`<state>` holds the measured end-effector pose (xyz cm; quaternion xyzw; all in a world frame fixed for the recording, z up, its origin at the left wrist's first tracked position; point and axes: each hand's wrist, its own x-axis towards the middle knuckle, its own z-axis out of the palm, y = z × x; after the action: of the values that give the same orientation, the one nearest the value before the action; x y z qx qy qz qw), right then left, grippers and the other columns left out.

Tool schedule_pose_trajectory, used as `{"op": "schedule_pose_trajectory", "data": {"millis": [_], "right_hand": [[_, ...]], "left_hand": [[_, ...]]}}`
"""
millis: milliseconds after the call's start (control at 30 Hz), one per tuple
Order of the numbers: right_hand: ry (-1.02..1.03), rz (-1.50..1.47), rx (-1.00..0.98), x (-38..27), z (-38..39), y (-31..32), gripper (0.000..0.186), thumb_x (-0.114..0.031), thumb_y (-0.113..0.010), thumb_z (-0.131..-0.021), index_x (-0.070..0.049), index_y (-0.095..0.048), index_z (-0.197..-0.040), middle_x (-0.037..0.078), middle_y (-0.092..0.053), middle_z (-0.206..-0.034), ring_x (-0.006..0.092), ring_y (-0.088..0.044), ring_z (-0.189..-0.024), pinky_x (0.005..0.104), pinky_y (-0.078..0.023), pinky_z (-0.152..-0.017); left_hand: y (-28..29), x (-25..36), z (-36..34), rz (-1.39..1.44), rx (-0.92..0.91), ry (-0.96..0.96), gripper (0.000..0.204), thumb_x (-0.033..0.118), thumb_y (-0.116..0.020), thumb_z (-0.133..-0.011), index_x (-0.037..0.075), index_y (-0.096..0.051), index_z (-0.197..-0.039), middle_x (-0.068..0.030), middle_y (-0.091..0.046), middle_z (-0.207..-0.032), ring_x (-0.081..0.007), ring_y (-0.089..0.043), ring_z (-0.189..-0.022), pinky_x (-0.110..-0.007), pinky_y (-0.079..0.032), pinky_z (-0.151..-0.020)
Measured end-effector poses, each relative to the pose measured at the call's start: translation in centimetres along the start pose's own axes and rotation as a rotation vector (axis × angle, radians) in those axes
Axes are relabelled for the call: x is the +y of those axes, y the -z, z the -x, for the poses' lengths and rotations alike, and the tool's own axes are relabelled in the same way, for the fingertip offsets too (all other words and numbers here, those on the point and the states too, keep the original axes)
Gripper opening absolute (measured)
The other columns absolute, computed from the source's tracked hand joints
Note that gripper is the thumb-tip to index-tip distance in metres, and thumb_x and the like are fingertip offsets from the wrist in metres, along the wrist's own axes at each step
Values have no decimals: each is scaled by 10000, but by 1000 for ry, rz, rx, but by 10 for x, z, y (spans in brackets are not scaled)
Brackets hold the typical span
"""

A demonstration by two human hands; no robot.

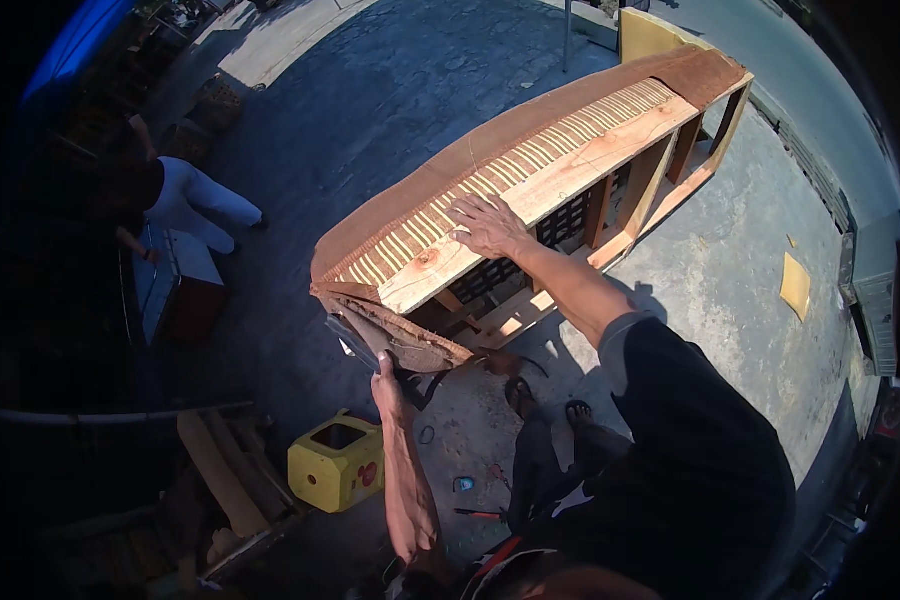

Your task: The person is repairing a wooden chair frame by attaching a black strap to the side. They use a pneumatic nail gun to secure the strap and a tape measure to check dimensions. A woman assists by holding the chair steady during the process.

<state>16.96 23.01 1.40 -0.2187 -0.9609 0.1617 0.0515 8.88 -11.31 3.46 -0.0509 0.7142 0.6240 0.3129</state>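
My right hand (492, 228) lies flat with fingers spread on the pale wooden board (560, 208) of a long furniture frame. Brown fabric (420, 195) covers the frame's far side, and a row of cream strips (515, 168) runs between it and the board. At the frame's near left end, my left hand (385, 388) is closed beside a loose, folded brown fabric flap (410, 340). A dark, flat-looking piece (355, 338) shows just above its fingers. What kind of thing that is, I cannot make out.
A yellow box-like stool (338, 465) stands on the concrete below my left hand. Small tools (480, 514) lie near my sandalled feet (520, 395). Left, a person in pale trousers (195, 195) is beside a white-topped box (185, 262). A yellow piece (795, 286) lies right.
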Motion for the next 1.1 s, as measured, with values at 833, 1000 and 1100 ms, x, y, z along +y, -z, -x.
{"op": "schedule_pose_trajectory", "data": {"millis": [833,1000,1100], "right_hand": [[383,-964,-587,36,43,-6,641,-585,-535,-973,-61,-633,-1328,144,-644,-1312,273,-540,-1300,505,-217,-1191],[233,-774,-1026,22,75,62,561,-441,-739,-905,-5,-682,-1252,167,-717,-1045,183,-657,-1009,320,-497,-909],[187,-896,-739,88,65,62,541,-412,-775,-858,42,-704,-1142,121,-717,-901,193,-663,-820,357,-519,-778]], "left_hand": [[-161,-50,40,1169,-113,-173,535,397,-619,-997,54,-537,-1400,-150,-611,-1368,-340,-610,-1219,-499,-521,-1000],[-110,-113,41,1124,-275,-244,507,419,-581,-1016,25,-559,-1335,-186,-646,-1284,-276,-690,-1072,-283,-561,-606],[-153,-53,54,753,-25,-56,548,462,-520,-1036,-12,-525,-1311,-213,-652,-1272,-205,-712,-970,-204,-467,-518]]}}
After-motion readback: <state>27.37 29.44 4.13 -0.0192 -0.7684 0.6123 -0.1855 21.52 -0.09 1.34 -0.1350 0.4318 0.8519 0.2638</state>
